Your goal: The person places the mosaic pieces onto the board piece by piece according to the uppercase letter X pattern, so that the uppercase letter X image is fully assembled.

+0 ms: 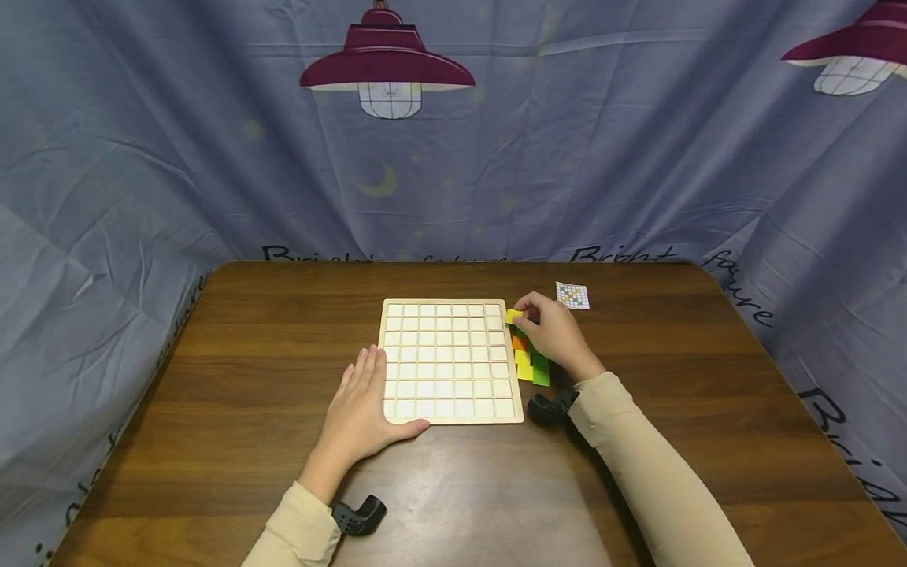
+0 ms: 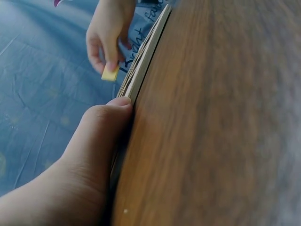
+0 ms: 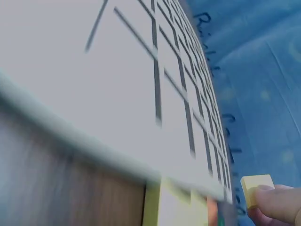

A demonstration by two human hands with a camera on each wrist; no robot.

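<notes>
A square wooden grid board (image 1: 443, 354) lies flat on the table. At its left side my left hand (image 1: 360, 409) rests with straight fingers along the edge and the thumb on the near rim. My right hand (image 1: 556, 335) pinches a small yellow tile (image 1: 514, 316) between thumb and fingertips near the board's far right corner. That tile (image 3: 257, 188) shows as a thick square in the right wrist view. Beneath and beside the right hand lie yellow tiles (image 1: 524, 366), an orange tile (image 1: 520, 343) and green tiles (image 1: 541, 370), partly hidden by the hand.
A small printed card (image 1: 572, 295) with a coloured grid lies beyond the right hand. The brown wooden table (image 1: 283, 339) extends around the board. A blue-grey curtain (image 1: 453, 181) hangs behind and at both sides. Each wrist wears a black camera (image 1: 359, 516).
</notes>
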